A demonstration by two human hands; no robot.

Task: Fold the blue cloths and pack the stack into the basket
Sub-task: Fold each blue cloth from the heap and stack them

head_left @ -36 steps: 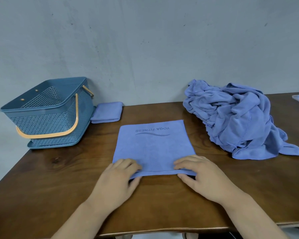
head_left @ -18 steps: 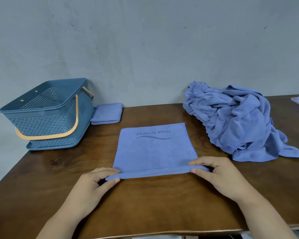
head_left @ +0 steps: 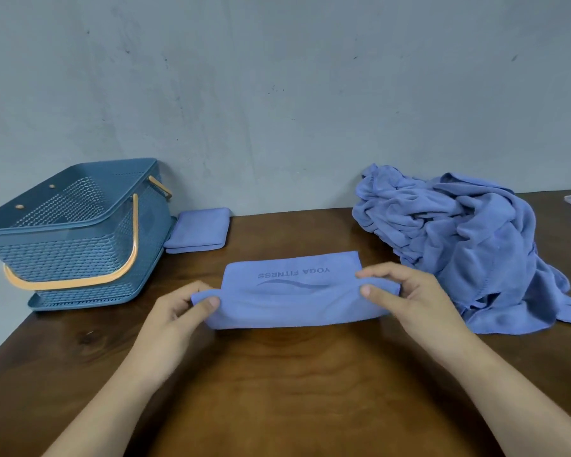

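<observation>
At the centre of the frame a blue cloth [head_left: 294,291] printed "YOGA FITNESS" lies on the brown wooden counter [head_left: 277,384], its near edge lifted and doubled toward the far edge. The left hand [head_left: 175,321] pinches the cloth's left corner between thumb and fingers [head_left: 208,303]; the right hand [head_left: 406,301] pinches the right corner the same way, both sets of fingers closed on the fabric. At the left of the frame stands a blue plastic basket [head_left: 70,239] with an orange handle. Just beside it, against the grey wall [head_left: 277,94], lies a folded blue cloth [head_left: 198,229]. At the right sits a crumpled heap of blue cloths [head_left: 468,245].
</observation>
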